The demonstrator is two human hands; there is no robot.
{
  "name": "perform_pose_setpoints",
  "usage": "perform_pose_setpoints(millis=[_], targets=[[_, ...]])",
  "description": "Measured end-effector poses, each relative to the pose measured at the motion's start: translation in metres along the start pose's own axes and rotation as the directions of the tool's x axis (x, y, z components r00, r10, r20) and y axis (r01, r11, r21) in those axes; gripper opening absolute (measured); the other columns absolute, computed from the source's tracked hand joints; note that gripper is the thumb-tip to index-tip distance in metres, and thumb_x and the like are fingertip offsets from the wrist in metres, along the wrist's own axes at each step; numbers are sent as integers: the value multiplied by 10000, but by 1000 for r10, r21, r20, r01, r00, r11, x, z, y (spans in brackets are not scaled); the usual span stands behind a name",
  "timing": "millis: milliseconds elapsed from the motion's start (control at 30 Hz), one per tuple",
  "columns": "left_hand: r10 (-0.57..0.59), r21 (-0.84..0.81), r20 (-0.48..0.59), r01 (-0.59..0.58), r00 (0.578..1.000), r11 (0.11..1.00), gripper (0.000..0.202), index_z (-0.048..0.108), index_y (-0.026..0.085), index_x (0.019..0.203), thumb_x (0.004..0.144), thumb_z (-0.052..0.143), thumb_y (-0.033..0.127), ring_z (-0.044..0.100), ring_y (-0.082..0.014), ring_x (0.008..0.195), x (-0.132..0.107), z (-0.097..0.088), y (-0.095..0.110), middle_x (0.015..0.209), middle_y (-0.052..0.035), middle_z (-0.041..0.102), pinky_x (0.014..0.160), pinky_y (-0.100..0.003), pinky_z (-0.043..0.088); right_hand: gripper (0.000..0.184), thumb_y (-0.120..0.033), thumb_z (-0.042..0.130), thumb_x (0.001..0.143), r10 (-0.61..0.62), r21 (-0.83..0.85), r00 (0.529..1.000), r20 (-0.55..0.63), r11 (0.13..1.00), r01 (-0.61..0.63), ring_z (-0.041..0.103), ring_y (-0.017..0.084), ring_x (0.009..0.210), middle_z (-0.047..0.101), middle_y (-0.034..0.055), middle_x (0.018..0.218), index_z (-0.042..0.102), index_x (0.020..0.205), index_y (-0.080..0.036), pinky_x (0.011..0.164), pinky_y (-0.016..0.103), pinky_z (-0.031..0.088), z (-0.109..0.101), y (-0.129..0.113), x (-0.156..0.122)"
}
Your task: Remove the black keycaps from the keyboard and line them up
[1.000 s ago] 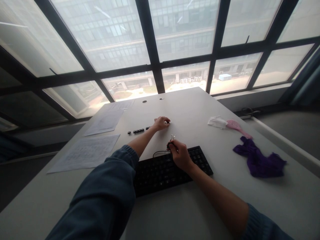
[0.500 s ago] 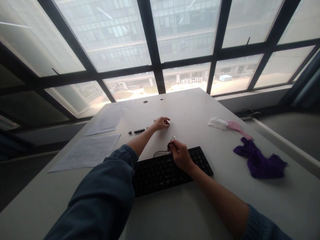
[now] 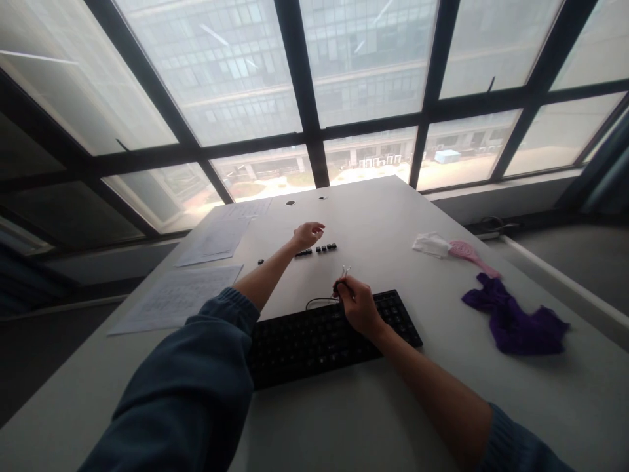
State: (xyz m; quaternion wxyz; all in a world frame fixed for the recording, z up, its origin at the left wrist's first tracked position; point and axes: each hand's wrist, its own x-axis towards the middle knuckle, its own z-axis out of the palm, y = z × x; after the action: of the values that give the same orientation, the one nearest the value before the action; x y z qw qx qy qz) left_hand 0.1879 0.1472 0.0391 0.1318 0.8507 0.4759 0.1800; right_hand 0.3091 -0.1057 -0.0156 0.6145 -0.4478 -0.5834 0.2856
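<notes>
Little black keys (image 3: 326, 248) already sit in a row on the desk (image 3: 378, 216), just this side of the left grip (image 3: 309, 234), its fingers loosely apart. The right grip (image 3: 358, 303) pinches a wire tool (image 3: 338, 286); under it, the keyboard (image 3: 304, 341) still has many keys.

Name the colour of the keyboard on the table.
Black; the keyboard shows best in the head view.

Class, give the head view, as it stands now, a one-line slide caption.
Left hand near a row of black keys, right hand holding a pronged tool by the keyboard.
</notes>
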Motion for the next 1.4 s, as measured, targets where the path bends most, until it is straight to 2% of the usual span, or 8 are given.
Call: perform_pose_setpoints(millis=[200, 367, 500, 600, 700, 1100, 1267, 1400], targets=[[24, -13, -33, -24, 999, 1000, 309, 720, 217, 1075, 856, 511, 155, 665, -176, 967, -35, -9, 17, 1014, -8, 754, 936, -301, 488, 228, -320, 469, 962, 29, 1, 990, -137, 1000, -29, 562, 154, 606, 644, 26, 700, 599, 826, -191, 590, 258, 449, 0, -1, 1], [95, -39, -3, -95, 995, 995, 293, 741, 199, 1025, 853, 512, 137, 675, -190, 950, -95, -13, 39, 1015, -30, 756, 925, -307, 505, 234, -344, 449, 949, 103, 62, 913, -396, 994, -85, 543, 153, 578, 593, 8, 645, 553, 799, -197, 547, 257, 430, -10, -6, 12], [237, -107, 61, -230, 970, 967, 273, 736, 185, 1038, 847, 540, 174, 675, -192, 934, -157, -15, 62, 1035, -55, 747, 904, -304, 517, 251, -345, 468, 937, 46, -9, 973, -226, 999, -49, 508, 144, 554, 586, 7, 638, 551, 755, -195, 538, 259, 411, -25, -10, 18], [257, -141, 120, -239, 959, 961, 296, 726, 198, 1083, 851, 542, 204, 670, -200, 951, -194, -11, 76, 1065, -70, 736, 902, -310, 516, 238, -335, 473, 937, 2, -104, 996, -91, 995, -11, 506, 147, 564, 584, 2, 644, 558, 763, -197, 557, 264, 406, -32, -8, 14], [230, -174, 138, -205, 963, 963, 328, 719, 203, 1111, 847, 527, 183, 665, -207, 978, -214, -3, 83, 1087, -78, 726, 905, -309, 514, 224, -304, 464, 940, -16, -186, 1000, 2, 982, 16, 542, 158, 611, 589, 1, 655, 555, 764, -201, 605, 270, 411, -31, -4, 9], [210, -189, 77, -192, 975, 963, 314, 718, 206, 1079, 843, 516, 161, 643, -223, 983, -222, 14, 79, 1018, -78, 723, 911, -330, 490, 246, -273, 458, 934, -25, -315, 971, 238, 944, 101, 509, 149, 607, 568, -15, 631, 544, 716, -199, 611, 265, 366, -26, -6, 6], [210, -262, 110, -175, 971, 949, 275, 723, 205, 1069, 828, 623, 291, 661, -212, 900, -204, 21, 86, 1010, -78, 720, 818, -302, 515, 240, -290, 465, 923, -2, -271, 990, 141, 962, 40, 536, 159, 623, 608, 3, 650, 574, 733, -192, 606, 267, 384, -29, 1, 6], [235, -287, 158, -183, 959, 940, 208, 764, 221, 962, 785, 688, 300, 664, -199, 806, -189, 33, 89, 904, -55, 729, 752, -285, 511, 263, -319, 490, 898, 41, -217, 997, 64, 976, -26, 498, 153, 574, 559, -9, 590, 570, 683, -190, 549, 263, 372, -34, 9, 9]])
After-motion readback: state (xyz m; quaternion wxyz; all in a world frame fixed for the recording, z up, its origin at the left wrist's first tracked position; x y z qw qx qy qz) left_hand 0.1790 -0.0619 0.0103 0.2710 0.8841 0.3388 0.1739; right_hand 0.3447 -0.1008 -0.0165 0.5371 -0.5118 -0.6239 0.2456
